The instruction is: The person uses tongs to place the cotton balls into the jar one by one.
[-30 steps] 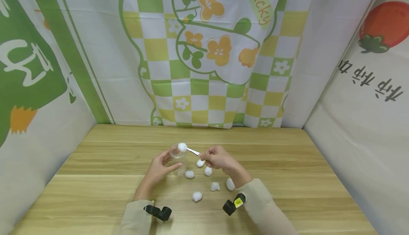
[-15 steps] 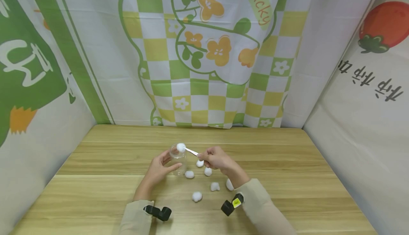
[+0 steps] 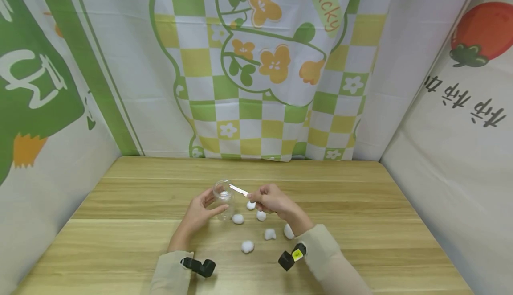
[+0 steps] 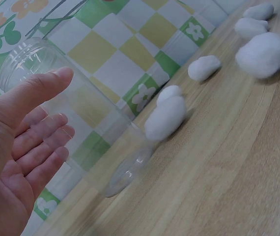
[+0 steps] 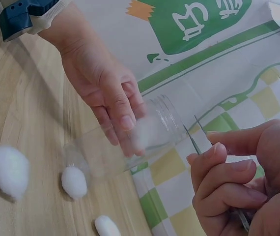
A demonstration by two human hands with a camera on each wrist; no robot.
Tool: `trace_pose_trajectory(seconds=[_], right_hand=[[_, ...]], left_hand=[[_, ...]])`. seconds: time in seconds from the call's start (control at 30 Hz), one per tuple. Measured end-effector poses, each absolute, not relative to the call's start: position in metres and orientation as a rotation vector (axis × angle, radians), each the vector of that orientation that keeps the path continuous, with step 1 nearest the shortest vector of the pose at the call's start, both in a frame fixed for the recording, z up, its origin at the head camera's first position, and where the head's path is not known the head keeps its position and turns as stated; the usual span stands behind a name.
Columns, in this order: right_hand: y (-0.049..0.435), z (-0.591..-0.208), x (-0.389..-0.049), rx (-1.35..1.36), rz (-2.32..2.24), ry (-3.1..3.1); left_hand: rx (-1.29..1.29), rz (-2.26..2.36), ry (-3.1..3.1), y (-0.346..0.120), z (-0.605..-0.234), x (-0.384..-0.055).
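My left hand (image 3: 199,209) holds a clear plastic jar (image 4: 98,105) upright on the table, thumb on one side and fingers round the other. One cotton ball (image 3: 225,194) is inside the jar, below its mouth; the right wrist view shows it as a white blur. My right hand (image 3: 274,198) pinches a pair of metal tweezers (image 3: 239,190) between thumb and fingers. The tips are parted, with nothing between them, right at the jar's rim in the head view.
Several cotton balls lie right of and in front of the jar, one of them (image 3: 238,219) close to its base and another (image 3: 247,246) nearer me. The wooden table (image 3: 120,241) ends at a patterned curtain (image 3: 248,125) behind.
The cotton ball gripped in the tweezers over the jar's mouth has been let go and dropped inside. The tweezer tips have opened; my left hand stays in place on the jar.
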State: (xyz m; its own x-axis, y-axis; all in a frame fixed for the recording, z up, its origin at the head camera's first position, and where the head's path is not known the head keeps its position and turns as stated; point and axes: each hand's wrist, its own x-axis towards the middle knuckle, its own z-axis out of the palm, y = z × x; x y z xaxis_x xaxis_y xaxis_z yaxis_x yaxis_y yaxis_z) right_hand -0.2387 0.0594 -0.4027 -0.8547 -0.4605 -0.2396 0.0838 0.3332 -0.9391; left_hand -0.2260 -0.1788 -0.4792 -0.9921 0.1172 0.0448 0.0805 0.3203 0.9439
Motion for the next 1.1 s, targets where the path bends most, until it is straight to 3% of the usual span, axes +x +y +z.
trace_pose_trajectory(seconds=[1.1], right_hand=[[0.081, -0.404, -0.236, -0.374, -1.556, 2.104]], left_hand=[[0.210, 1.814, 2.529, -0.179, -0.479, -0.226]])
